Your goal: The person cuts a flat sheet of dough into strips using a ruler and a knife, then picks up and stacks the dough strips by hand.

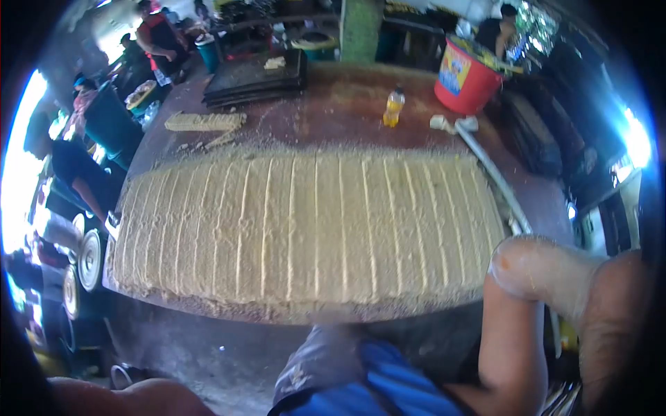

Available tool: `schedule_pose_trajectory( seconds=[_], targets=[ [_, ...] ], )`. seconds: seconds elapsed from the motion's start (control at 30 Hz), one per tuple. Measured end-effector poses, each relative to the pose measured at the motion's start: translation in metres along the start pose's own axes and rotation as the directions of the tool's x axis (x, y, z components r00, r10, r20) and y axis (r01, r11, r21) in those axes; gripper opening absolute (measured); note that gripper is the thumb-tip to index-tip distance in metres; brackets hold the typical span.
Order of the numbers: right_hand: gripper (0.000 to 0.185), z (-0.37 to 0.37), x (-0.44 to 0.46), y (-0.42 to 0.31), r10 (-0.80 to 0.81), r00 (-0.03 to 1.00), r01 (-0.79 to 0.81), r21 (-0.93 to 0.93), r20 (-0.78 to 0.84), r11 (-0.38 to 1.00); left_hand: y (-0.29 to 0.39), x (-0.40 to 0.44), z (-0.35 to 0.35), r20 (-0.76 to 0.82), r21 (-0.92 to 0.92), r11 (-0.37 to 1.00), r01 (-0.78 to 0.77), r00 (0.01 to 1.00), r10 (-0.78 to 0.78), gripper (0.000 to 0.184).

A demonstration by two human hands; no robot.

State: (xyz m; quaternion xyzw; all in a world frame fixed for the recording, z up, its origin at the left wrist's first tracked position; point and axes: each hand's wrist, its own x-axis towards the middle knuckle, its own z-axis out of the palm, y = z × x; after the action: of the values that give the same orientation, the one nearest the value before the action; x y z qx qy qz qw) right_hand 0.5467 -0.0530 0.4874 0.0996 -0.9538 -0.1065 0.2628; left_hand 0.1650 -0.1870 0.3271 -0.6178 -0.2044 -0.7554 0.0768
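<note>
A wide slab of pale, crumbly dough-like material covers the near part of the table, marked by several roughly parallel ridges running front to back. At the right, beside the slab's near corner, bent arm parts show, with a clear, powdery covering over what looks like my right hand. Its fingers are hidden, and whether it holds anything cannot be made out. My left hand is not visible. A long pale bar lies along the slab's right side. A strip of the same material lies beyond the slab at the left.
Dark stacked trays sit at the table's back left. A bottle of yellow liquid and a red bucket stand at the back right. One person is by the left edge; other people are farther back. A green post rises behind.
</note>
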Motion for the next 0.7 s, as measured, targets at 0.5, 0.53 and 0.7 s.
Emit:
schedule_pose_trajectory(
  seconds=[0.5, 0.53, 0.7],
  targets=[
    [0.028, 0.148, 0.113, -0.076, 0.504, 0.717, -0.645, -0.186, -0.481, 0.741, -0.181, 0.044, -0.215, 0.006, -0.351, 0.872, 0.342, 0.932, -0.364, 0.03],
    [0.026, 0.179, 0.115, -0.082, 0.52, 0.645, -0.708, -0.181, -0.56, 0.683, -0.206, 0.026, -0.209, 0.12, -0.086, 0.924, 0.373, 0.924, -0.362, 0.026],
    [0.02, 0.293, 0.145, -0.147, 0.864, 0.079, -0.951, 0.222, -0.497, 0.215, -0.285, -0.083, -0.286, 0.226, 0.534, 0.424, 0.732, 0.359, -0.905, 0.028]
  ],
)
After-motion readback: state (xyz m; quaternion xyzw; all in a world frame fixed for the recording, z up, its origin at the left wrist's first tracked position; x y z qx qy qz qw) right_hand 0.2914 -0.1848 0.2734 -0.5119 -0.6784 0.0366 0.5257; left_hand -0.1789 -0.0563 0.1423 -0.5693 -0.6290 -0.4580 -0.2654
